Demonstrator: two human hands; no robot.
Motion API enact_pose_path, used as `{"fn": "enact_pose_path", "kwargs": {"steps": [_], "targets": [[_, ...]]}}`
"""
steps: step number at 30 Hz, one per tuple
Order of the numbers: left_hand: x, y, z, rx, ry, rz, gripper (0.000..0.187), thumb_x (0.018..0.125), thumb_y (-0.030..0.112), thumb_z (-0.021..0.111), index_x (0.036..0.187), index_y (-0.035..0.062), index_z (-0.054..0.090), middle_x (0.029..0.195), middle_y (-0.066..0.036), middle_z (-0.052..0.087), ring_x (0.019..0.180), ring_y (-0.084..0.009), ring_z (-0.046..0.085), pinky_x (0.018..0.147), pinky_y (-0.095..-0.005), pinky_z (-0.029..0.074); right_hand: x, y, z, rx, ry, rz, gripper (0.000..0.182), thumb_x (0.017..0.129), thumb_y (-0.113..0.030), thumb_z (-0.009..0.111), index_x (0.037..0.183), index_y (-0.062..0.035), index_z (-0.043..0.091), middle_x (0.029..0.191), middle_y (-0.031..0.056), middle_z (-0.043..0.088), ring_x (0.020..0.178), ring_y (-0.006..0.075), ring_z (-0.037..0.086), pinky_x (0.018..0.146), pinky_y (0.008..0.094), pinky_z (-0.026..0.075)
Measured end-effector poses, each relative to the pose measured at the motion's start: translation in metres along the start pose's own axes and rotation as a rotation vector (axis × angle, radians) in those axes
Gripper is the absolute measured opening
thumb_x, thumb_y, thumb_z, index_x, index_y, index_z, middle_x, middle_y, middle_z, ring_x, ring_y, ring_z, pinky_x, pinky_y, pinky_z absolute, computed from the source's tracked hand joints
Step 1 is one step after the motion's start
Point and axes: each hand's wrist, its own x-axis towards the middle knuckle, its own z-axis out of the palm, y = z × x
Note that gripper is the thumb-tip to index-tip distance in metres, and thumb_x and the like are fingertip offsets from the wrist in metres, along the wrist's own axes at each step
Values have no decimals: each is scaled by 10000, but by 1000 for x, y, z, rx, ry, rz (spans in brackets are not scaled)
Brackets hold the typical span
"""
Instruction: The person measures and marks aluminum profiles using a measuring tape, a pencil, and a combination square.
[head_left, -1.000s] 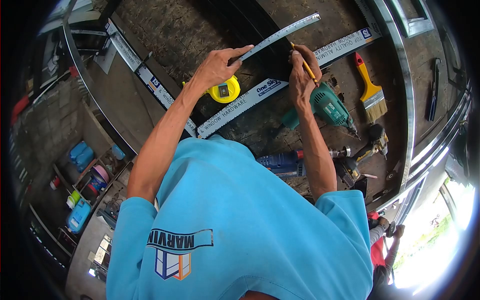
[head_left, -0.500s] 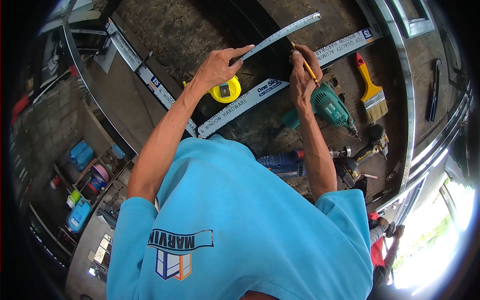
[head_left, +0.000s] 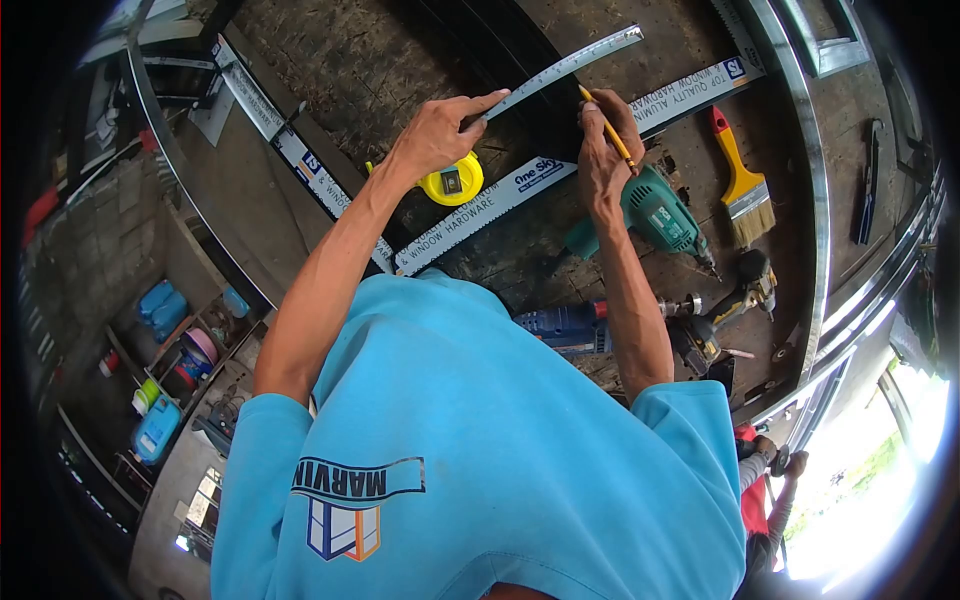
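Note:
My left hand (head_left: 440,135) is closed on the silver blade of a tape measure (head_left: 565,68), index finger stretched along it. The yellow tape measure case (head_left: 452,180) shows just below that hand. The blade extends up and to the right above a dark metal profile (head_left: 490,50). In my right hand (head_left: 608,150) is a yellow pencil (head_left: 612,135), its tip directed up and left toward the dark profile. Beneath both hands runs a white-wrapped aluminum bar (head_left: 485,215) printed with lettering. A green power drill (head_left: 660,215) lies beside my right wrist.
Right of the drill lies a paintbrush (head_left: 742,185) with a yellow handle. A blue power tool (head_left: 565,328) and a black-and-yellow power tool (head_left: 715,320) lie near my right forearm. Metal bars (head_left: 815,200) curve along the right side. Another person's hands (head_left: 780,455) show at lower right.
The pencil tip has shifted slightly to the left in my right hand. My left hand and the tape measure stay where they were.

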Motion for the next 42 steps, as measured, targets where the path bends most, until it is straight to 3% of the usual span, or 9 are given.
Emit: {"fn": "enact_pose_path", "kwargs": {"steps": [3,8,15,23,42], "targets": [[0,2,-1,-26,-8,-19,474,891,113,609,1346,233,556,1048,-114,695,857,-247,668,831,-356,535,-3,-18,-3,-135,-156,53,204,880,-159,645,1024,-15,659,887,73,671,747,124,609,659,248,484],[0,3,-1,-50,12,-5,473,888,97,609,1344,210,557,1056,-122,692,878,-261,668,839,-360,533,-5,-12,10,-49,-329,-60,133,830,-66,642,944,0,666,807,68,659,715,126,624,637,246,488],[0,-2,2,-13,22,20,479,891,92,609,1351,211,551,1066,-120,690,884,-254,670,831,-367,531,4,-17,8,-19,-304,64,122,815,-70,622,899,11,658,759,56,650,679,111,592,619,242,477],[1,-2,1,-10,-12,-3,475,899,91,599,1357,203,544,1109,-108,685,903,-248,673,847,-357,538,-1,-2,17,9,-342,-87,99,790,-43,628,868,9,657,752,59,632,651,100,584,594,236,468],[0,0,0,-4,-19,-2,468,904,98,601,1357,199,543,1133,-109,680,949,-258,675,876,-370,535,-1,2,17,-2,-341,-169,102,777,-17,638,871,11,665,775,72,628,649,130,598,589,240,473]]}}
